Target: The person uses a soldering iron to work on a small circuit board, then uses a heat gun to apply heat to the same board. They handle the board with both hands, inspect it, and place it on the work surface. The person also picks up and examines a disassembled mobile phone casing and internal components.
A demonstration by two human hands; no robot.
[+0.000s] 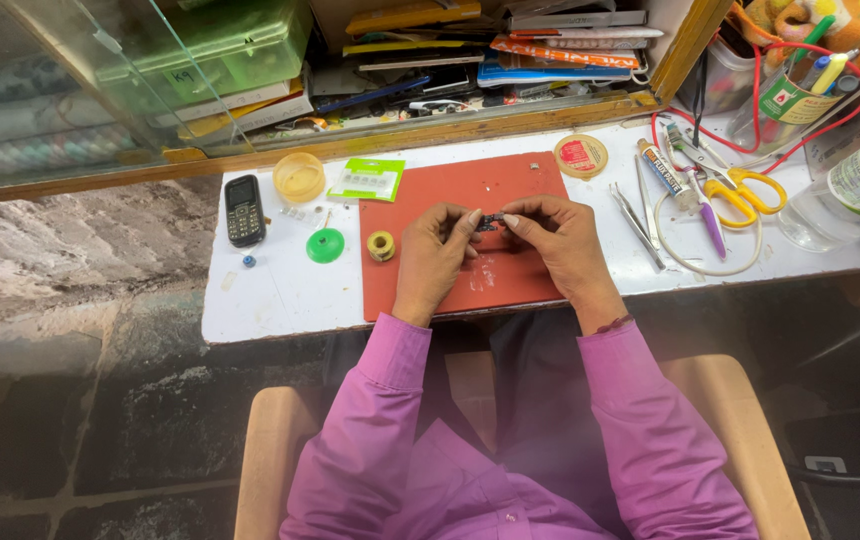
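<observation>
Two hands over the red mat point(520, 280): left hand point(435, 255) and right hand point(562, 240) pinching opposite ends of a small dark part point(491, 221), fingertips narrowed on it, above the mat's middle. Left of the mat: solder spool point(381, 245), green disc point(326, 245), black phone point(245, 209). Right of the mat: tweezers point(636, 222), yellow-handled scissors point(747, 192).

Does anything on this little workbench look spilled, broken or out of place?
Nothing looks spilled or broken. The left hand and right hand pinch a small dark part over the red mat. One oddity: the mat carries a pale scuffed patch near the hands. The tweezers and yellow-handled scissors lie loosely scattered on the right, ordinary clutter.
</observation>
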